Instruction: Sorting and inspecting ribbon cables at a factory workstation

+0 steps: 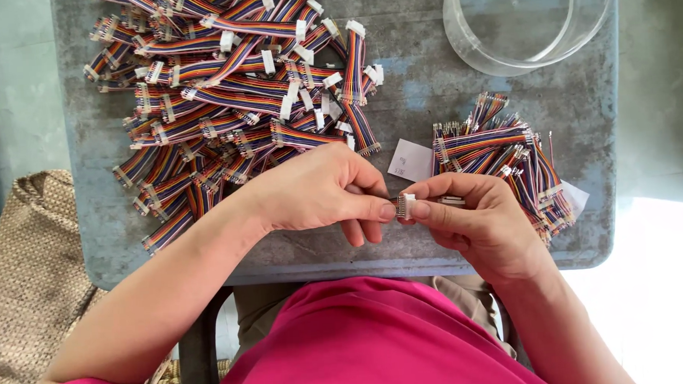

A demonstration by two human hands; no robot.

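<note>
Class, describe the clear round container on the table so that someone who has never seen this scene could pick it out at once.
Start at the grey table and look to its far right corner, beyond the smaller pile of rainbow cables. There stands a clear round container, partly cut off by the picture's top edge. It is the only see-through, colourless thing there; everything nearby is striped wiring or white paper.

One head-worn camera, looking straight down over a small table.

The single view hangs above the person's chest and faces almost vertically down, close enough that the grey table (421,81) nearly fills the width of the frame. The near edge of the picture takes in the pink shirt (363,344) and both forearms; the far edge cuts off the table's far side and a clear round container (526,23). Strips of floor show at left and right, with a woven bag (31,282) at the near left. No second view shares this scene.
</note>
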